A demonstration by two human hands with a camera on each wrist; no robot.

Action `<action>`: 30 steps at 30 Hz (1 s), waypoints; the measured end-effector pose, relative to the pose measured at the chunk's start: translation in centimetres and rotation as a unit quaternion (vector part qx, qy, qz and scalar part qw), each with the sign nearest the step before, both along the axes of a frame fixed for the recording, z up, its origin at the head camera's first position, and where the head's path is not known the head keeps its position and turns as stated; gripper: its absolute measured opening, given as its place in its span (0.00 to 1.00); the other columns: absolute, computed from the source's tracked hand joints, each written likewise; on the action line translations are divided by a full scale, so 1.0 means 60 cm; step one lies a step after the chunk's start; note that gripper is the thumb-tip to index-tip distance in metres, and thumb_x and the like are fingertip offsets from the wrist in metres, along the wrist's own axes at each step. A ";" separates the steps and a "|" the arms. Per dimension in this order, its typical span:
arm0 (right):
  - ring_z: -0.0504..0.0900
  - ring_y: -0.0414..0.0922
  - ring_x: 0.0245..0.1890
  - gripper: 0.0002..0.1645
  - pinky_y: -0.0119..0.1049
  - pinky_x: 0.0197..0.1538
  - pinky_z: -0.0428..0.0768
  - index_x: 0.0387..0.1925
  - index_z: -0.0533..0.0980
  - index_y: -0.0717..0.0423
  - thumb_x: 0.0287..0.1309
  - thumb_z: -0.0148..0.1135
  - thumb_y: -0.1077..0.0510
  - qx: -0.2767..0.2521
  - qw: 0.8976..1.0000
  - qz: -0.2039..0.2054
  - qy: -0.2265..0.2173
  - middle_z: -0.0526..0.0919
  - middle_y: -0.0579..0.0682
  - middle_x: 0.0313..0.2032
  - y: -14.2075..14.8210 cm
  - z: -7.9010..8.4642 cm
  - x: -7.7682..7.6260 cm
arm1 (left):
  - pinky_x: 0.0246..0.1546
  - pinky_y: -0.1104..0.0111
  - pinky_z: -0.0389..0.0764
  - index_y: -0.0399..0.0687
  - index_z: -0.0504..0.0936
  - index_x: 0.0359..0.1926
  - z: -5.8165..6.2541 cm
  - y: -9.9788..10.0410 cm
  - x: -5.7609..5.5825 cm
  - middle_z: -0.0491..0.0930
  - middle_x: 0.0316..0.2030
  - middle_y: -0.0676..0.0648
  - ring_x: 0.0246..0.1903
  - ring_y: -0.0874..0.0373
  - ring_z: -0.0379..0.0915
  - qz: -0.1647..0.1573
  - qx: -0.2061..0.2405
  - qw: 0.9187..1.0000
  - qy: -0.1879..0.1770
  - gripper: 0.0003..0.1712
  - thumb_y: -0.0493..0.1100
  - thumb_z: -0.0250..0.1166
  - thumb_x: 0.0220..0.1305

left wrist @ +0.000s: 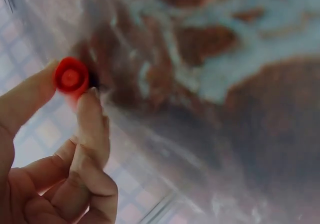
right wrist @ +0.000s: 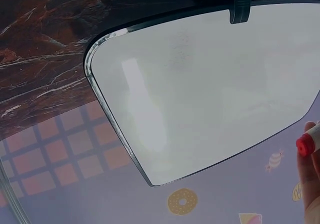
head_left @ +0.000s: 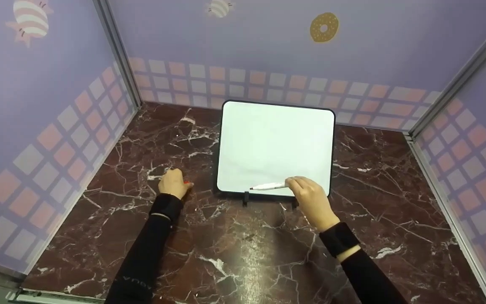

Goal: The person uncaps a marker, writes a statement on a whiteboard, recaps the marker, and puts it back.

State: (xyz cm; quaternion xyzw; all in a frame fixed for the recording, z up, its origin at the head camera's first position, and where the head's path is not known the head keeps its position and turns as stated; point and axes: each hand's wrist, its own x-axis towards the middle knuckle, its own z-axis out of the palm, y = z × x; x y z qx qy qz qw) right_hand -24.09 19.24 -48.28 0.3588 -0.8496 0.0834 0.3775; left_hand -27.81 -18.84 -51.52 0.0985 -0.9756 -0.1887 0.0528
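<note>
The head camera looks forward and down from above and in front of the whiteboard point(head_left: 274, 147), far enough back to frame it whole with the tabletop point(head_left: 209, 270) around it and the walls point(head_left: 260, 33) behind and beside it. The left wrist camera sits left of the whiteboard, very near the left hand point(head_left: 172, 183) and red cap point(left wrist: 70, 77), both also in the head view. The right wrist camera faces the whiteboard closely, turned over, its lower edge uppermost; with the head view it shares whiteboard, marker point(head_left: 268, 186) and the doughnut print point(head_left: 324, 28) above the whiteboard.
</note>
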 end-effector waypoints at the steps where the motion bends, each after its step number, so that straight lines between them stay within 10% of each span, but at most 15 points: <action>1: 0.87 0.50 0.37 0.14 0.38 0.44 0.88 0.38 0.80 0.61 0.47 0.69 0.72 0.001 1.000 0.001 -0.002 0.88 0.55 0.36 -0.001 0.000 0.000 | 0.35 0.45 0.85 0.31 0.83 0.33 0.005 0.002 0.003 0.85 0.35 0.31 0.35 0.34 0.83 -0.003 -0.010 1.000 0.021 0.21 0.48 0.75 0.56; 7: 0.86 0.51 0.39 0.15 0.39 0.47 0.88 0.39 0.82 0.63 0.46 0.69 0.74 0.011 1.000 0.013 -0.009 0.88 0.56 0.37 -0.002 0.004 -0.004 | 0.45 0.52 0.85 0.35 0.85 0.40 0.074 0.063 0.021 0.86 0.40 0.36 0.41 0.40 0.84 -0.163 0.010 0.974 0.155 0.18 0.48 0.68 0.63; 11: 0.86 0.50 0.39 0.12 0.38 0.47 0.88 0.37 0.83 0.62 0.47 0.69 0.70 0.016 0.999 0.039 0.006 0.88 0.56 0.37 -0.011 0.009 -0.009 | 0.58 0.56 0.81 0.38 0.84 0.49 0.112 0.135 0.042 0.85 0.48 0.40 0.49 0.46 0.82 -0.310 0.108 0.936 0.130 0.18 0.47 0.66 0.65; 15: 0.86 0.50 0.39 0.12 0.38 0.46 0.88 0.36 0.85 0.62 0.46 0.70 0.69 0.018 0.997 0.066 0.029 0.88 0.56 0.36 -0.027 0.012 -0.008 | 0.52 0.57 0.84 0.37 0.84 0.49 0.107 0.186 0.059 0.87 0.44 0.40 0.44 0.48 0.84 -0.391 0.157 0.903 0.081 0.20 0.47 0.71 0.61; 25: 0.86 0.50 0.40 0.14 0.39 0.48 0.87 0.36 0.86 0.61 0.43 0.74 0.68 0.011 0.995 0.086 0.041 0.89 0.54 0.37 -0.036 0.019 -0.005 | 0.34 0.68 0.84 0.40 0.88 0.39 0.089 0.223 0.072 0.89 0.33 0.44 0.31 0.55 0.85 -0.384 0.179 0.905 0.049 0.10 0.39 0.73 0.57; 30: 0.79 0.55 0.56 0.36 0.46 0.59 0.82 0.57 0.78 0.59 0.40 0.78 0.68 -0.136 0.982 0.048 -0.121 0.83 0.58 0.54 -0.033 0.022 0.002 | 0.24 0.75 0.80 0.40 0.88 0.40 0.091 0.219 0.073 0.88 0.31 0.44 0.25 0.55 0.83 -0.376 0.219 0.899 0.053 0.09 0.39 0.72 0.58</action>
